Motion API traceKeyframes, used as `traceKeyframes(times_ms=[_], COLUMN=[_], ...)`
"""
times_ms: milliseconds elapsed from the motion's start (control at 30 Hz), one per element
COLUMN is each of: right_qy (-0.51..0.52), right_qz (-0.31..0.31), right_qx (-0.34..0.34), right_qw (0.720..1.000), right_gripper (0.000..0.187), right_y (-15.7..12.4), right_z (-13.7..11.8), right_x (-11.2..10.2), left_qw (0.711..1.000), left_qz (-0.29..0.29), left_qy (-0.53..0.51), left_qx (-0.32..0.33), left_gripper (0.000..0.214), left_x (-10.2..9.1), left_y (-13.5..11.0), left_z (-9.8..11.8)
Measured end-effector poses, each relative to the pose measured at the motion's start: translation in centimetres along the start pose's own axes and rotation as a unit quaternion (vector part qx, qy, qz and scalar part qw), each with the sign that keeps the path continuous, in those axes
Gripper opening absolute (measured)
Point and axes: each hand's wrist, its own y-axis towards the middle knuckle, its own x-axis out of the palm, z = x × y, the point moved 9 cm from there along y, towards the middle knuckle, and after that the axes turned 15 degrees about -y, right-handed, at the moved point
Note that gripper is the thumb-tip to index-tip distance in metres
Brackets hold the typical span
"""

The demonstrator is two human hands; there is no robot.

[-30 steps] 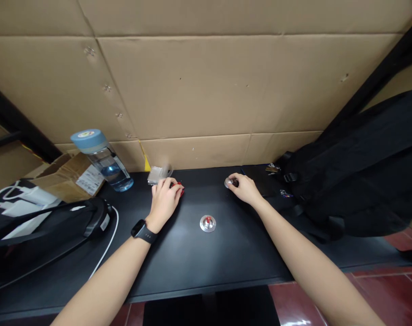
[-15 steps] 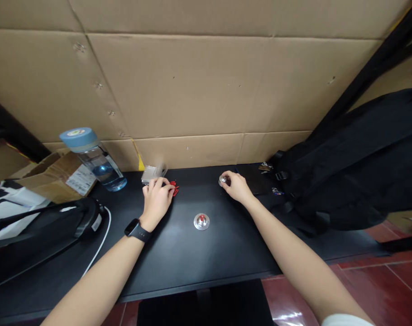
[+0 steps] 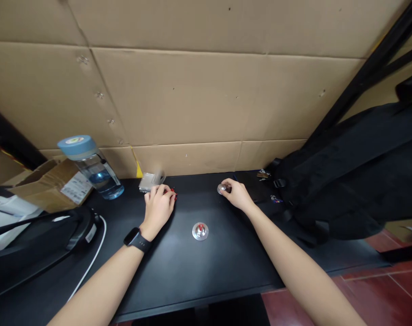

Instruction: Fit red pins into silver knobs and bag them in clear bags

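My left hand [image 3: 157, 207], with a black watch on its wrist, rests on the black desk [image 3: 179, 267] with fingers curled over small red pieces [image 3: 174, 195]. A clear plastic bag [image 3: 150, 181] lies just behind that hand. My right hand [image 3: 237, 194] is pinched on a small shiny metal piece [image 3: 222, 188] near the back of the desk. Between my arms sits a round silver disc with a red centre [image 3: 200, 231], touched by neither hand.
A water bottle with a blue lid [image 3: 90, 166] stands at the back left beside a cardboard box [image 3: 46, 185]. A black bag and white cable [image 3: 87, 267] lie at the left. A black backpack [image 3: 348, 176] fills the right. Cardboard [image 3: 206, 90] covers the wall.
The camera has shifted slightly, so everything sits a little lower in view. Both hands stay at the same spots; the left fingers now cover more of the red pieces.
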Motion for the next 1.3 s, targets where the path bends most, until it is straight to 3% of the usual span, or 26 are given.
traceKeyframes(times_ms=[600,933,1300], right_qy=[0.027,0.039,0.050], right_qz=[0.004,0.014,0.056], right_qx=[0.009,-0.005,-0.039], right_qw=[1.000,0.999,0.996], right_gripper=[0.016,0.016,0.021], right_y=[0.1,0.2,-0.5], right_z=[0.0,-0.5,-2.2], right_x=[-0.4,-0.9,-2.1], left_qw=[0.999,0.999,0.996], left_qz=[-0.021,-0.022,0.011], left_qy=[0.041,-0.023,-0.077], left_qx=[-0.005,0.002,0.052], left_gripper=[0.030,0.015,0.019], left_x=[0.7,1.4,0.0], left_y=[0.1,0.2,0.4], left_z=[0.3,-0.5,1.2])
